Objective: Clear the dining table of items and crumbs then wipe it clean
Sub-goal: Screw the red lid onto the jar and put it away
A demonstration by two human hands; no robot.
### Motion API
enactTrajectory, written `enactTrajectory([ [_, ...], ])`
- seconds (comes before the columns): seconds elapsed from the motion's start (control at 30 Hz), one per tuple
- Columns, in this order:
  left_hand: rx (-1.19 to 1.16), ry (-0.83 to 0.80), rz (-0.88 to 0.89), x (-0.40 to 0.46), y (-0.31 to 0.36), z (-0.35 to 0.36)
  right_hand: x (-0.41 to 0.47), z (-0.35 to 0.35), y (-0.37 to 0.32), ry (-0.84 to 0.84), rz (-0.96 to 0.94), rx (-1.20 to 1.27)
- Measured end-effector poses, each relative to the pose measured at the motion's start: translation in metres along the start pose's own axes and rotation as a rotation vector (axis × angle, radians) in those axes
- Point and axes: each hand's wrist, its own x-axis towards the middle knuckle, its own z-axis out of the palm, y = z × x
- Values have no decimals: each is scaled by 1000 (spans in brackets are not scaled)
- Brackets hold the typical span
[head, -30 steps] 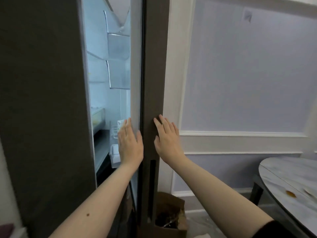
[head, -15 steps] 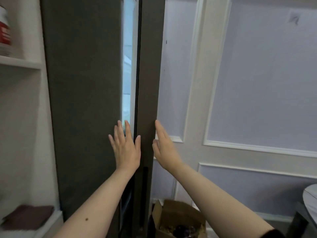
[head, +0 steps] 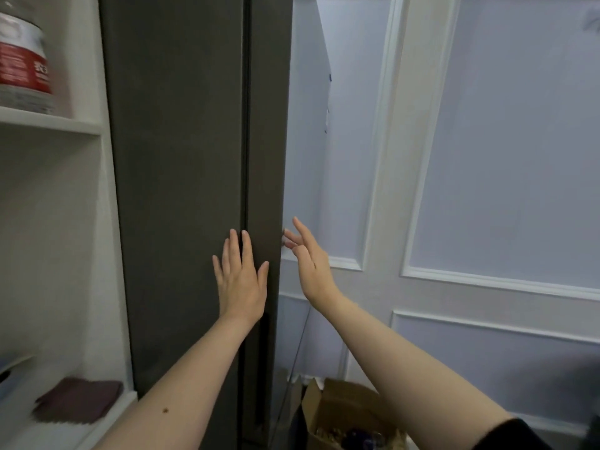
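pressing my flat, spread left hand (head: 241, 280) on the fridge door (head: 181, 190), i'd push evenly till it seals, right hand (head: 308, 258) loose, holding nothing.

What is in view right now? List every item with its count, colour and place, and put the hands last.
fridge doors: two, dark grey, centre left, closed edge to edge
shelf unit: one, white, left of the fridge
canister: one, white with a red label, on the upper shelf
folded cloth: one, dark maroon, on the lower shelf
panelled wall: one, pale lilac with white mouldings, right of the fridge
cardboard box: one, brown, open, on the floor at the foot of the fridge; contents unclear
left hand: one, flat against the fridge door, fingers straight
right hand: one, open, at the fridge's right edge, holding nothing
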Motion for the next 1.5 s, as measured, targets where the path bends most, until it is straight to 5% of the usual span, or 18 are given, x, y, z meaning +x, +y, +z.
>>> enactTrajectory([
  [0.37,-71,-74,-48,-11,17,-1,-18,-6,-10,-41,113,-62],
  [0.6,-131,-155,-10,-44,73,16,-66,-72,-4,49,230,-192],
  [0.9,-330,-397,212,-114,235,42,-174,-231,-29,337,322,-398],
  [1.23,-661,-660,389,-287,476,35,-377,-438,-83,632,495,-685],
  [1.5,-769,-862,512,-429,602,22,-532,-542,-130,799,661,-760],
])
